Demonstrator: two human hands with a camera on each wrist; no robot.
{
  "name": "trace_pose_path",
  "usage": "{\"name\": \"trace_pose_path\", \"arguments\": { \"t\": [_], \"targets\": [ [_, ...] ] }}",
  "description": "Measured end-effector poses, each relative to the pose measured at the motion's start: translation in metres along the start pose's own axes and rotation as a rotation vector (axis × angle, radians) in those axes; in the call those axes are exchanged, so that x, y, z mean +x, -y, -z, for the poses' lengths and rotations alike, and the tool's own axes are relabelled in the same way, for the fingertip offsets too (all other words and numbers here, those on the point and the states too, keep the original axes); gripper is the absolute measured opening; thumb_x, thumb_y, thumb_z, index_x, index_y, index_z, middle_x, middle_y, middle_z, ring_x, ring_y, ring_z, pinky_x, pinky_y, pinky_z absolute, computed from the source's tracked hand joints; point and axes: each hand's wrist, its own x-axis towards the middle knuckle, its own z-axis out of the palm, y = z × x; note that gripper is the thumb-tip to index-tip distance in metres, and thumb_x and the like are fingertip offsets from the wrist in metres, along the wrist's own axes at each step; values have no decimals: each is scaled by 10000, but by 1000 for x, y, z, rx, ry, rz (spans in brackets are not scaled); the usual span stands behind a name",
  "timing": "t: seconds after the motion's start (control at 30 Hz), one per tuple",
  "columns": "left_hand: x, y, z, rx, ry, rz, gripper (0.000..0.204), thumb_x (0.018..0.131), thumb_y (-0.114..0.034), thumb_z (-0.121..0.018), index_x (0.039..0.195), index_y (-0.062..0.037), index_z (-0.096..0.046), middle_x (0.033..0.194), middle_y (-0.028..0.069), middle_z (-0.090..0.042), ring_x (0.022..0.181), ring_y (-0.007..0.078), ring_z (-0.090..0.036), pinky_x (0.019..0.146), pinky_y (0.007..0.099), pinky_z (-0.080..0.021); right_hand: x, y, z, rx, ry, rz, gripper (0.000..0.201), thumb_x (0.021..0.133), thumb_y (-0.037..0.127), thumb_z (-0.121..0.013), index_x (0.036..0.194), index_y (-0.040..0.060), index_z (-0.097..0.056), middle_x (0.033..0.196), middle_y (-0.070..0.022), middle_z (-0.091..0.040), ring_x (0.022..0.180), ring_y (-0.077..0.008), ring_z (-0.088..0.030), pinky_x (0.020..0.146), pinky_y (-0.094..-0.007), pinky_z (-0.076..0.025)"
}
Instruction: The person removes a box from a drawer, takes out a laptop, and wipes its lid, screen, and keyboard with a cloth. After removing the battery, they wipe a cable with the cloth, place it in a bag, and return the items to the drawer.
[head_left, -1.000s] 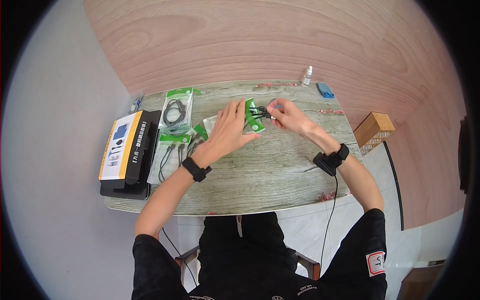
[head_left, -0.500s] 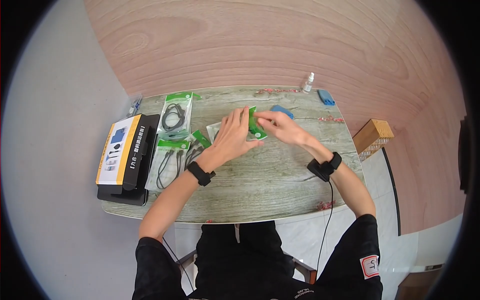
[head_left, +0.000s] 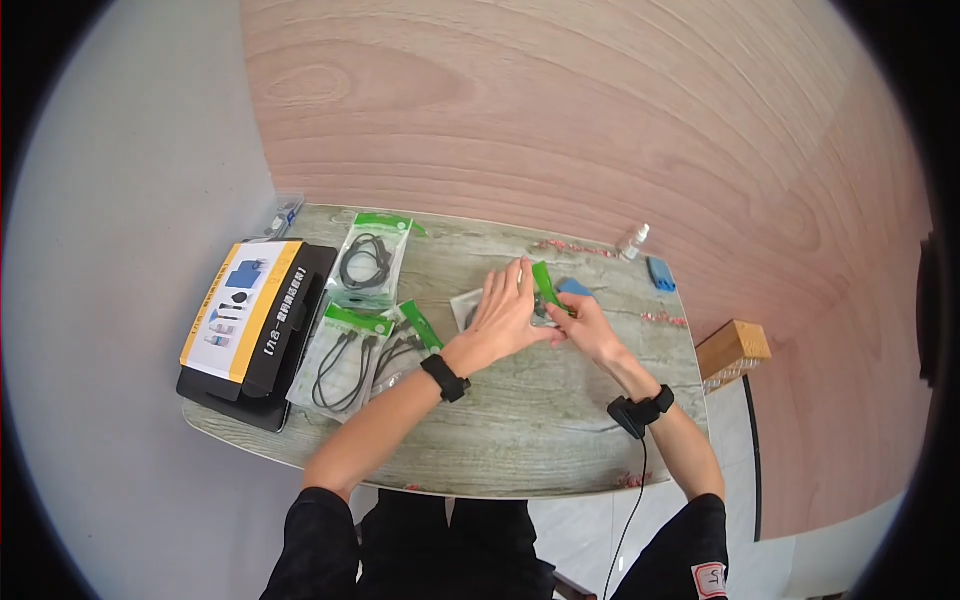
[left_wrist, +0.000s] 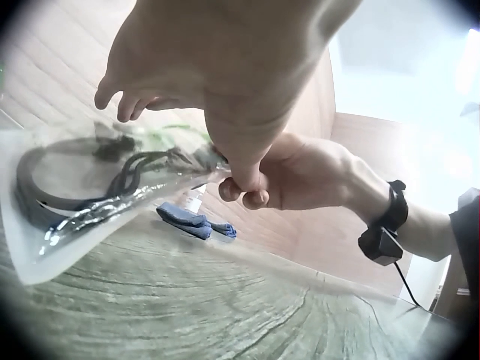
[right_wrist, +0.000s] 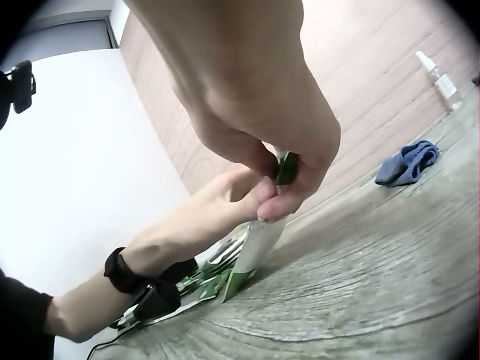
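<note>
A clear plastic bag [left_wrist: 71, 238] with a green top strip [head_left: 546, 283] stands tilted between both hands. Inside it lies a coiled black cable [left_wrist: 37, 191], visible in the left wrist view. My left hand [head_left: 503, 320] grips the bag near its top, fingers stretched across the far side and thumb on the near side, covering much of it in the head view. At the bag's mouth, my right hand [head_left: 588, 333] pinches the green strip between thumb and fingers. The two thumbs are close together there.
Several bagged cables [head_left: 345, 360] lie left of the hands, with another cable bag [head_left: 368, 262] behind. A black and yellow box [head_left: 250, 325] stands at the table's left. Behind the right hand are a blue cloth [right_wrist: 409, 162], a spray bottle [head_left: 634, 242] and a blue item [head_left: 661, 274].
The black connectors at the bag's mouth, earlier by the right fingers, no longer show outside it. My right hand has moved onto the green strip. The head view has shifted.
</note>
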Motion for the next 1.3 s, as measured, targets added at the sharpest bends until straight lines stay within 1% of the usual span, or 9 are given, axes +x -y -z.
{"name": "trace_pose_path", "arguments": {
  "t": [0.07,0.2,0.43,0.53,0.63,0.73,0.87,0.97,1.3],
  "targets": [
    [1,2,1,-18,52,59,1256,739,-615,-805,1493,190,-203,1566,386,-213,1487,484,-219,1203,602,-190,14,-10,9,114,-50,-33,265,1038,165,-571,1198,-24,-663,934,-32,-686,783,-91,-627,670,-272,-527],
    [-3,4,-11,108,105,124,1035,898,-527,-687,1481,199,-234,1564,398,-203,1485,497,-204,1179,652,-198,51,-19,34,245,-204,-113,258,1049,137,-530,1220,-2,-662,1024,-22,-681,843,-96,-627,751,-260,-544],
    [-11,-3,-22,260,583,235,1098,817,-655,-698,1409,216,-386,1539,436,-222,1450,571,-207,1071,767,-265,117,-67,56,317,-271,-229,241,1029,132,-562,1211,-13,-625,1096,-64,-659,935,-114,-643,809,-266,-561],
    [-16,-3,-16,302,604,194,1211,745,-720,-714,1428,214,-359,1544,437,-221,1445,568,-226,1048,785,-284,124,-75,52,104,-322,-306,374,978,154,-633,1279,-56,-561,1120,-159,-658,967,-230,-658,825,-358,-559],
    [-13,-2,-12,320,659,171,1264,718,-751,-707,1446,211,-329,1543,443,-216,1442,576,-231,1055,791,-272,130,-115,53,-797,-481,59,514,898,217,-738,1304,-27,-539,1222,-238,-619,1115,-360,-617,935,-477,-513],
    [-13,-2,-14,327,666,167,1277,721,-757,-697,1450,217,-308,1548,446,-200,1448,583,-213,1051,799,-268,119,-67,40,-805,-325,256,640,870,357,-761,1368,27,-533,1376,-294,-526,1288,-459,-495,1059,-567,-407],
    [-14,-2,-15,313,662,156,1275,737,-752,-686,1448,230,-290,1539,458,-197,1452,589,-193,1049,802,-266,123,-71,21,-975,-161,210,777,903,565,-660,1498,108,-459,1522,-312,-396,1423,-509,-349,1134,-600,-326],
    [-14,-1,-15,309,660,144,1277,745,-751,-681,1447,237,-277,1533,465,-194,1451,592,-188,1048,804,-265,133,-80,19,-920,-161,12,775,913,568,-649,1498,98,-454,1519,-331,-389,1426,-532,-330,1138,-592,-331],
    [-10,-2,-14,301,716,167,1284,754,-752,-677,1453,240,-257,1541,473,-149,1459,601,-153,1052,804,-258,140,-87,45,-952,-42,8,780,934,556,-624,1521,88,-411,1535,-359,-344,1446,-545,-285,1170,-548,-318]
  ]
}}
